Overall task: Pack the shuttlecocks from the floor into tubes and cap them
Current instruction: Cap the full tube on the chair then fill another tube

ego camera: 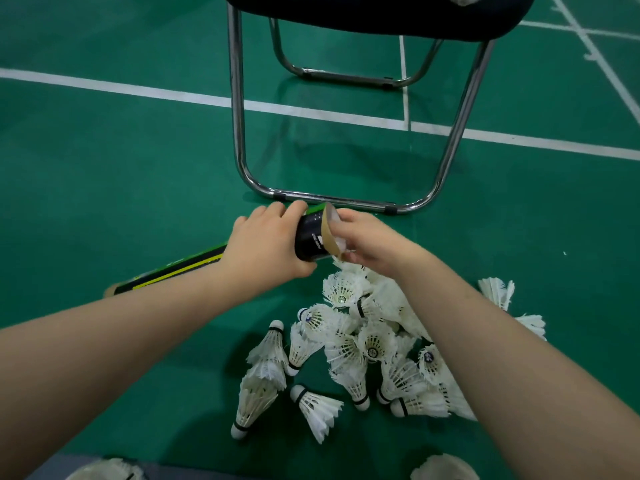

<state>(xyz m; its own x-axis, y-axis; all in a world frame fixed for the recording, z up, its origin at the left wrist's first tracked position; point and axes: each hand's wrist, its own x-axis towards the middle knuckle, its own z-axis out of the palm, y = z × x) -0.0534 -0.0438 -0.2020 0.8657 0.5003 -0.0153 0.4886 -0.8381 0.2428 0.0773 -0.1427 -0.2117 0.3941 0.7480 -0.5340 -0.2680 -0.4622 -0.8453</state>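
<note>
1. Nearest the camera, at the bottom edge, two blurred white shapes show: one at the lower left (104,469) and one at the lower right (445,467). They look like shuttlecock feathers, but I cannot tell for sure.
2. Just beyond, a heap of white shuttlecocks (360,344) lies on the green floor (104,168), many touching or overlapping, cork ends pointing various ways. A few lie slightly apart at the heap's left, and two more (498,292) sit to the right of the right forearm.
3. Both bare forearms reach forward over the heap.
4. The left hand (263,251) wraps around a long dark tube (311,237) near its open end, its grip closed firmly around the tube. The tube slants down to the left, its green and yellow striped body (173,271) running behind the left wrist toward the floor.
5. The right hand (363,237) is at the tube's cardboard-coloured mouth, its grip pinching something white at the opening, apparently a shuttlecock (341,243) partly inside; the fingertips are hidden, so the exact hold is unclear.
6. Beyond the hands stands a chair with a chrome tube frame (239,116) and a dark seat (374,15).
7. White court lines (138,90) cross the floor farther back.
</note>
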